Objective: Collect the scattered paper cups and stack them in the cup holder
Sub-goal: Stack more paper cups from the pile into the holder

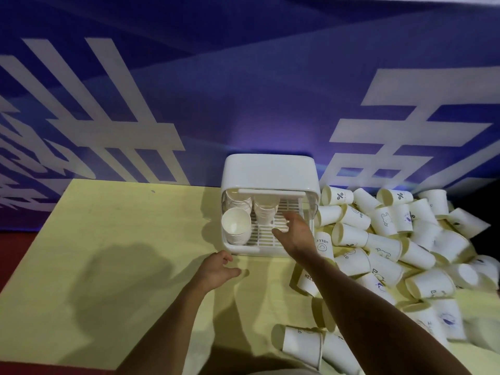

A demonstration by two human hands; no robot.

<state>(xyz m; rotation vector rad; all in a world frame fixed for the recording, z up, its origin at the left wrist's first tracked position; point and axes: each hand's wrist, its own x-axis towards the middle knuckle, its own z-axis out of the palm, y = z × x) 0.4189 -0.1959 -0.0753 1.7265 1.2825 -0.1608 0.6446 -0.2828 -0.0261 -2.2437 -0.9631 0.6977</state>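
Hovering my right hand (pixel 296 232), fingers spread and empty, over the cup holder (pixel 267 171), I'd pinch light, crushable paper cups (pixel 350 235) gently at the rim.

A single wide-angle view from the person's head looks forward and down across the yellow surface (pixel 113 239) toward the blue banner (pixel 243 90) behind its far edge. It sits close above the near edge.
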